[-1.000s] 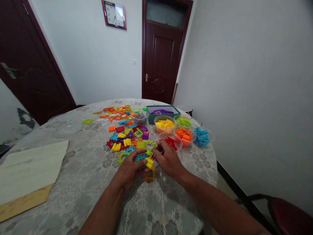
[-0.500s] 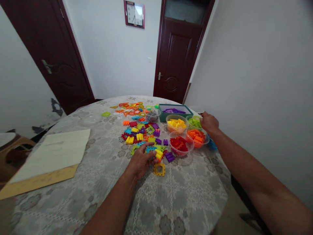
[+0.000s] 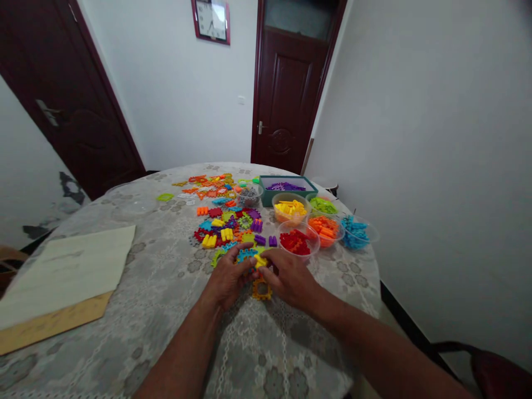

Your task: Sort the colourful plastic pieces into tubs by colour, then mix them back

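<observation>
Both hands meet at the near edge of a spread of coloured plastic building pieces (image 3: 226,224) on a round table (image 3: 166,299). My left hand (image 3: 226,277) is curled over a blue gear-like piece (image 3: 246,254) and pinches at a small yellow block (image 3: 260,260). My right hand (image 3: 288,277) is closed on the same small cluster from the right. An orange-yellow square frame piece (image 3: 261,290) lies flat just below the fingers. Two purple blocks (image 3: 266,240) sit just beyond the hands.
Clear bowls hold sorted pieces: yellow (image 3: 290,208), red (image 3: 297,240), orange (image 3: 326,227), green (image 3: 322,205), blue (image 3: 356,233). A teal box (image 3: 286,187) with purple pieces stands behind them. A pale board (image 3: 62,274) lies at the left. A chair (image 3: 494,368) is at the lower right.
My right hand has come back from the far bowls to the cluster under my left hand. The view has swung slightly to the right.
</observation>
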The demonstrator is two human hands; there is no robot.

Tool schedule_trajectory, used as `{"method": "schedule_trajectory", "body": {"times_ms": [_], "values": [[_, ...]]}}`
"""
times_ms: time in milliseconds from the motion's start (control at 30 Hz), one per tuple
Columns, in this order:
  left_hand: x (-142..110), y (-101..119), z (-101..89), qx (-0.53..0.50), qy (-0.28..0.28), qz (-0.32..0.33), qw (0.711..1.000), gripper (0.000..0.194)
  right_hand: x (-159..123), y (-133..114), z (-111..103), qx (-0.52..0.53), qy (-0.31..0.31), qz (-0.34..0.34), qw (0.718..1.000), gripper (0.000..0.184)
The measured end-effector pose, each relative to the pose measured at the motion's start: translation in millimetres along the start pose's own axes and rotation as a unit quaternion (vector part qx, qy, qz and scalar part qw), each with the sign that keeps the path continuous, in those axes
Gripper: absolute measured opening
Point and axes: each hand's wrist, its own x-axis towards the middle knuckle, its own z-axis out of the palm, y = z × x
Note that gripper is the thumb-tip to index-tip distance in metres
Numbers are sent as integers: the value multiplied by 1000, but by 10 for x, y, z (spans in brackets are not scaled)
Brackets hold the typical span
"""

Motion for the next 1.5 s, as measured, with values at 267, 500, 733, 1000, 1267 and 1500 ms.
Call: {"method": "schedule_trajectory", "body": {"times_ms": [267, 500, 733, 1000, 1267, 1500], "values": [[-1, 34, 11, -67, 29, -8, 997, 50, 371, 145, -361, 24, 12, 61, 998, 23], [2, 36, -2, -115, 32, -14, 993, 63, 1134, 951, -889, -214, 143, 64, 964, 30], [38, -50, -37, -87, 11, -3, 996, 55, 1253, 1163, -857, -236, 161, 82, 955, 35], [39, -65, -11, -45, 4, -2, 999, 50, 506, 211, -296, 50, -45, 42, 997, 26], [36, -24, -27, -86, 13, 6, 996, 35, 253, 231, 41, 212, 47, 123, 968, 25], [31, 24, -23, -123, 41, 26, 991, 49, 135, 314, 64, 105, 159, -33, 981, 13]]}}
